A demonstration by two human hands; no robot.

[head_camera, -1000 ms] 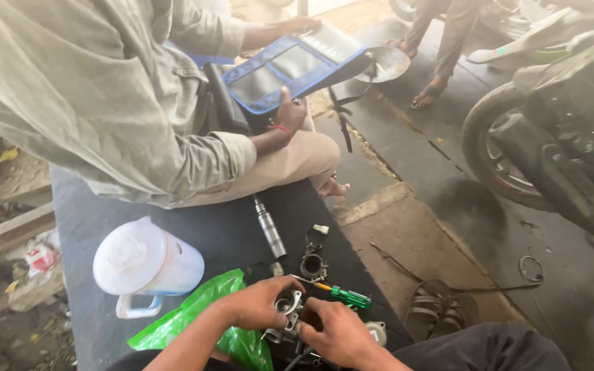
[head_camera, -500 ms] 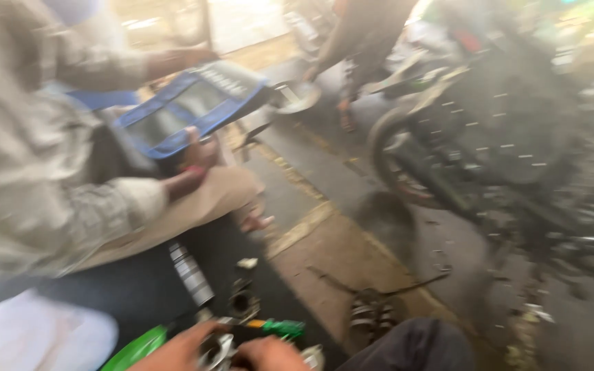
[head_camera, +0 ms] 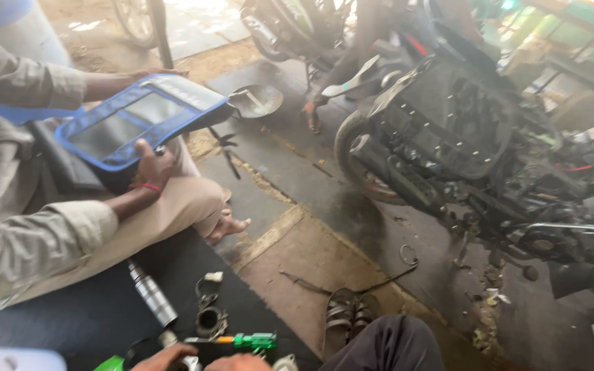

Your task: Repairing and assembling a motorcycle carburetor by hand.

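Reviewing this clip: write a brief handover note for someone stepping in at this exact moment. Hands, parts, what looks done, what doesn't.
Left hand and right hand: only their tops show at the bottom edge, close together over a small metal part; grip cannot be judged.
Parts: on the black mat lie a metal tube, a round metal fitting and a green-handled screwdriver.
A seated person beside the mat holds a blue-edged tablet.
Done: parts lie loose, off the stripped motorcycle.
Left: nothing looks reassembled.

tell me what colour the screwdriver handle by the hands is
Green screwdriver handle, seen in the head view.
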